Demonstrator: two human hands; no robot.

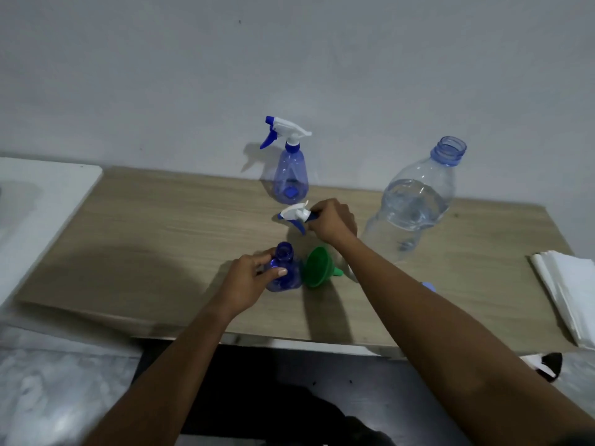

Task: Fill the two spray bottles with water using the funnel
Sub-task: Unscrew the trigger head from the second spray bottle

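Step in hand, as I judge it: opening the first bottle; no filling has begun. Left hand [248, 278]: your grip is curled round the open bottle [285, 268], which stands bare-necked near the front of the surface [161, 239]. Right hand [331, 222]: your grip pinches the removed spray head [294, 215] behind the open bottle, on or just over the surface, I cannot tell which. Funnel [317, 267]: green, on its side, just beside the open bottle to its right, untouched. Second bottle [289, 175]: upright at the back by the wall, head on, seemingly empty. Water bottle [415, 201]: large, uncapped, part full, standing to the right. Napkins [566, 291]: stacked at the far right. Next move, by my reckoning: you set the spray head down, stand the funnel spout-down in the bare neck, steady the bottle with your left grip, then pour slowly.
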